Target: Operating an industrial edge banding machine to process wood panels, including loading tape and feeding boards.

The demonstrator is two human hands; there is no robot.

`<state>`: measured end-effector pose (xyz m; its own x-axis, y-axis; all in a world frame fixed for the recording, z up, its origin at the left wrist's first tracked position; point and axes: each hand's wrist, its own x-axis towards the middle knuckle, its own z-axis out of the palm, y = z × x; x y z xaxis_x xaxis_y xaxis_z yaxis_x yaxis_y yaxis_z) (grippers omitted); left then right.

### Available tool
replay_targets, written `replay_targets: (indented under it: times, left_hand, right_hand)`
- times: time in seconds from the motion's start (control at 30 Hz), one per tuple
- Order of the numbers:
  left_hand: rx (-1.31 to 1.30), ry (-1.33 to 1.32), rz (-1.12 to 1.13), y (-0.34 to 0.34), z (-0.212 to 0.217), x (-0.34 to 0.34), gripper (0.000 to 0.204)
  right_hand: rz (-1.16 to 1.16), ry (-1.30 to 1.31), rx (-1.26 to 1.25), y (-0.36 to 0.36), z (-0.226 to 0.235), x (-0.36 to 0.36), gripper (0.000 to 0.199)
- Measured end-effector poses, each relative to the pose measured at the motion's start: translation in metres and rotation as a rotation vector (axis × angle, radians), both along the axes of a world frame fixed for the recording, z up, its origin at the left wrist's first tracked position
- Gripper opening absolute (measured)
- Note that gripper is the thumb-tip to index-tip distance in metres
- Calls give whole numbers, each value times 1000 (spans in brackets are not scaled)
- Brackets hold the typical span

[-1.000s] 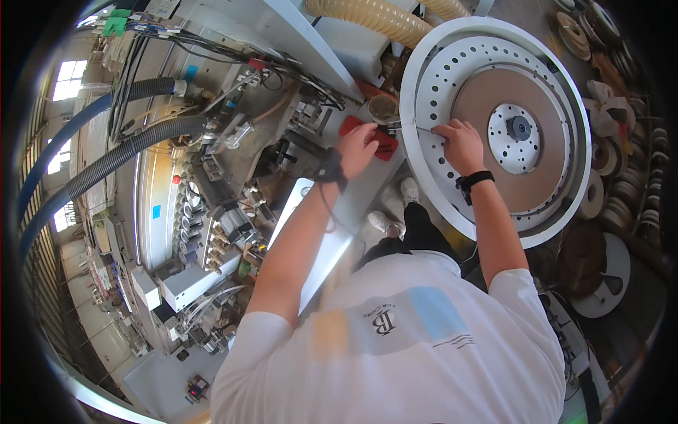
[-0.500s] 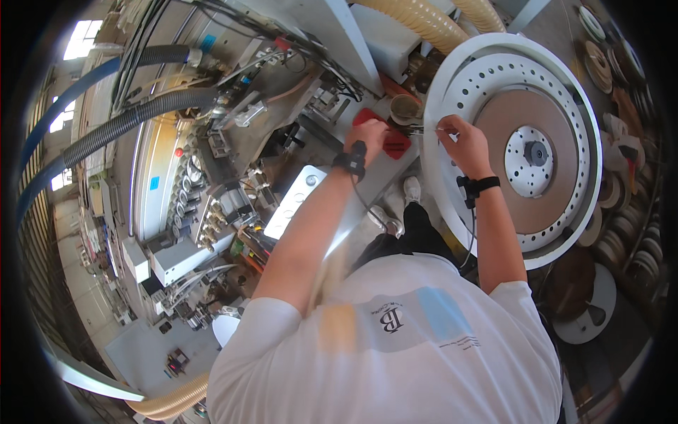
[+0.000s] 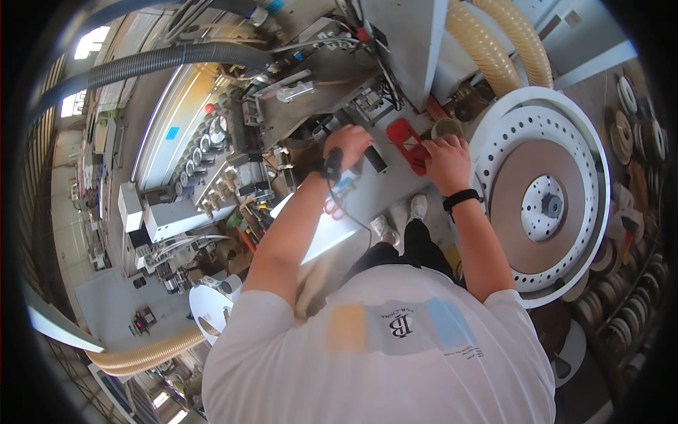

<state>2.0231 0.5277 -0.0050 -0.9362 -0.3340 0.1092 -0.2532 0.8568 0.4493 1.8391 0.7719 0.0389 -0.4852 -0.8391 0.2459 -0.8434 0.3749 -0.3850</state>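
Left hand [image 3: 346, 146] over black roller [image 3: 377, 161], fingers bent, grip can't tell | right hand [image 3: 448, 164] curled at red plate [image 3: 400, 133], pinch can't tell | red plate by right edge of grey surface [image 3: 393, 182], beside round tin [image 3: 446, 128], likely for easy reach

Grey bench [image 3: 390, 182] | red flat piece [image 3: 402, 135] on it, toward right end
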Motion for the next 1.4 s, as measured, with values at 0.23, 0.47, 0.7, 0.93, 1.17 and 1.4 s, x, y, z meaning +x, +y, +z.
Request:
replay_targets:
  times: [0.23,0.47,0.7,0.93,1.17,1.4]
  left_hand:
    - [-449,161,261,-114,-6,-38,30]
    - [-438,-217,62,-114,-17,-24,14]
    - [-261,-49,-127,-50,-5,54,27]
    - [-448,91,308,-136,-31,-21,45]
    - [-580,-234,96,-154,-29,-50,16]
    - [339,-350,-63,22,-65,-52,25]
  right_hand:
    - [3,-23,187,-25,-18,11,22]
    - [-13,-80,12,-55,-15,9,23]
    - [-106,-180,60,-81,-18,0,24]
    - [-72,-180,147,-82,-19,3,21]
    - [-39,-212,111,-77,-21,3,18]
    - [-94,-248,-33,-76,-21,0,19]
